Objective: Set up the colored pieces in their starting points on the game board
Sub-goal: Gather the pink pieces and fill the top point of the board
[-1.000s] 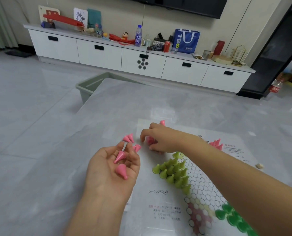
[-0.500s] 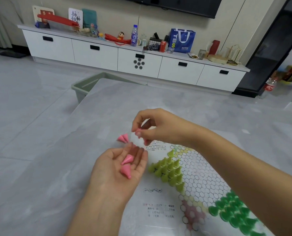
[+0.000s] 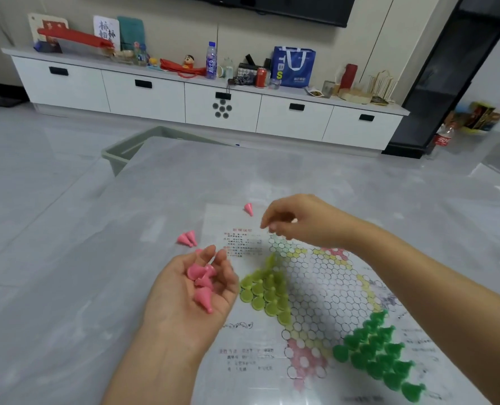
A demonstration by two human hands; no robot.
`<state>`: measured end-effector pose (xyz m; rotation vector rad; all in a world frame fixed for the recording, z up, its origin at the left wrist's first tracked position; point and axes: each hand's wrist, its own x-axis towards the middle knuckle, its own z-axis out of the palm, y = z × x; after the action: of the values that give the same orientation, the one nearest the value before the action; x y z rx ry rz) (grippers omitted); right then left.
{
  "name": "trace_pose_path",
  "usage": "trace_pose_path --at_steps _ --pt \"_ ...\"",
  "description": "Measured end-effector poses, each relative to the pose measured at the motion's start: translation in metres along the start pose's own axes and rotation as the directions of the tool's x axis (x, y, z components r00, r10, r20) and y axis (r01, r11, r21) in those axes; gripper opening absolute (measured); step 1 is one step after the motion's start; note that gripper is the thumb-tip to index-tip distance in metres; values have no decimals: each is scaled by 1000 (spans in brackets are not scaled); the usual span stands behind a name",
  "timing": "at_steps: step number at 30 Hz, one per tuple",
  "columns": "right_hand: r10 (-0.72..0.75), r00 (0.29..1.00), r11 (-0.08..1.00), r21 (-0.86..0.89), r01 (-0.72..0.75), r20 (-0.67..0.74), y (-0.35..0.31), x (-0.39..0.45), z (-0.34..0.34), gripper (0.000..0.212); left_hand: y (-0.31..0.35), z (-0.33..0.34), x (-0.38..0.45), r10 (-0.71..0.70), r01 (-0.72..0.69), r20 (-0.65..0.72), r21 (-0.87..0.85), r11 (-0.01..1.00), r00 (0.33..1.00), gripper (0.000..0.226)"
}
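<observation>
Head view: left hand [image 3: 190, 290] fingers curled round pink pieces [image 3: 202, 283]; right hand [image 3: 298, 220] pinch contents unclear, blurred.

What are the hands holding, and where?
The left hand cradles several pink pieces in its cupped palm. The right hand hovers above the board, apparently empty.
</observation>
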<state>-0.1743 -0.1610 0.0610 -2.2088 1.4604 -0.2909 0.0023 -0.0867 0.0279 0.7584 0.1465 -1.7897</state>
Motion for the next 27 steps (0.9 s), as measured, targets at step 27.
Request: trace_pose_path --at_steps 27 --pt "-42 985 976 -205 76 166 41 -1 30 17 9 -12 -4 68 -69 -12 -21 997 998 27"
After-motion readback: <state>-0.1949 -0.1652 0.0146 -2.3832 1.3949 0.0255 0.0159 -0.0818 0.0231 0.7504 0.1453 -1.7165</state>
